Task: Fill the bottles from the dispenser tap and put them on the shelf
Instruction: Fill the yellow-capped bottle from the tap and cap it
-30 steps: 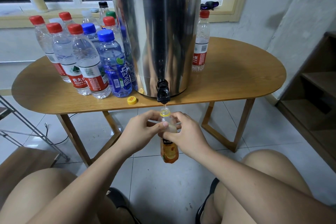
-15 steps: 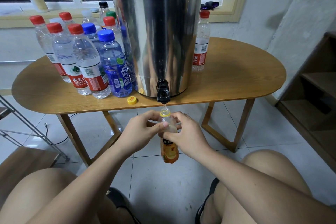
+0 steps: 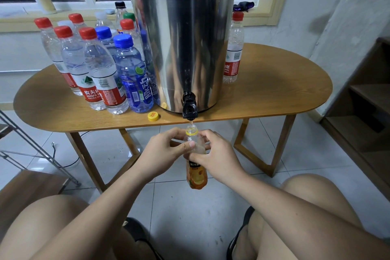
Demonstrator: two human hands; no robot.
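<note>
The juice bottle (image 3: 195,172) hangs just under the black tap (image 3: 190,108) of the steel dispenser (image 3: 185,36), below the edge of the table (image 3: 274,95). Its long axis is close to upright, the open mouth pointing up to the spout. The left hand (image 3: 163,154) and the right hand (image 3: 217,157) both pinch its upper part, one from each side. The filling step appears to be in hand; the level inside cannot be read. The next move probably calls for the yellow cap (image 3: 153,116), which lies on the table, and then the shelf (image 3: 367,99) at the right.
</note>
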